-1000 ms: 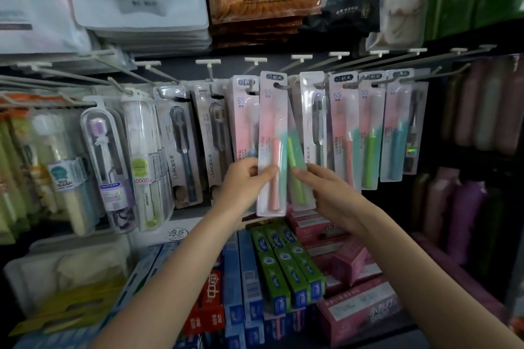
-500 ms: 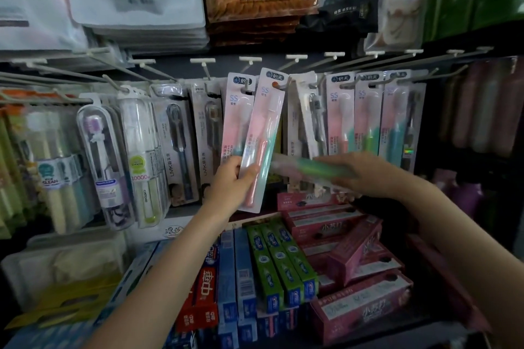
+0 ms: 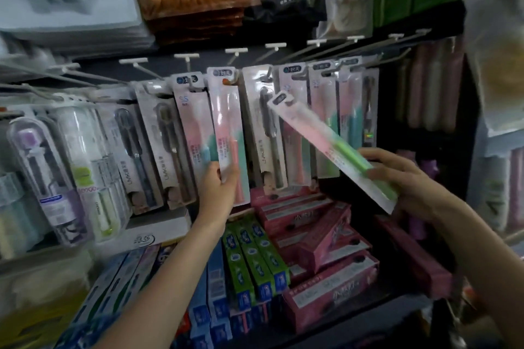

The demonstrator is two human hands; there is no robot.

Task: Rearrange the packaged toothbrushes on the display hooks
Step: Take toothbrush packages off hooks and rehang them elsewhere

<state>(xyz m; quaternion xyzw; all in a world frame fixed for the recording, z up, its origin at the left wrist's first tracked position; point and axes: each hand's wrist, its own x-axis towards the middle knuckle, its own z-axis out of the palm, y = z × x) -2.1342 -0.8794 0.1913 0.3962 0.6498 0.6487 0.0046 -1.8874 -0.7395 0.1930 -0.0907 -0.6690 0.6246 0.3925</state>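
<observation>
At the far left, clear plastic tube cases with a purple-headed electric brush (image 3: 42, 176) are hanging packed edge to edge with white cards holding dark-handled brushes (image 3: 167, 147), leaving no gap between neighbours. Next along, the left hand (image 3: 219, 187) is gripping the lower part of a tall pink-and-teal toothbrush card (image 3: 228, 133), thumb on the card's left edge and fingers curled behind it; the card's top hole is sitting at the orange-tipped metal display hook (image 3: 226, 81), and the card is hanging almost upright, overlapping a pale pink card marked SS (image 3: 192, 122) on its left. To its right, a white card with a grey brush (image 3: 265, 127) is hanging just beside it. The right hand (image 3: 408, 178) is holding a long pink-and-green toothbrush card (image 3: 331, 147) by its lower end, fingers wrapped under it and thumb on top; this card is off the hooks, tilted with its top up-left, in front of the row of pink-and-green cards (image 3: 323, 122). White-tipped bare hooks (image 3: 314, 44) are jutting forward above the row, with open air in front of them. Below, green toothpaste boxes (image 3: 255, 261) and pink toothpaste boxes (image 3: 326, 286) are lying stacked tightly under both forearms. Blurred pink bottles (image 3: 431, 85) are standing at the right edge.
</observation>
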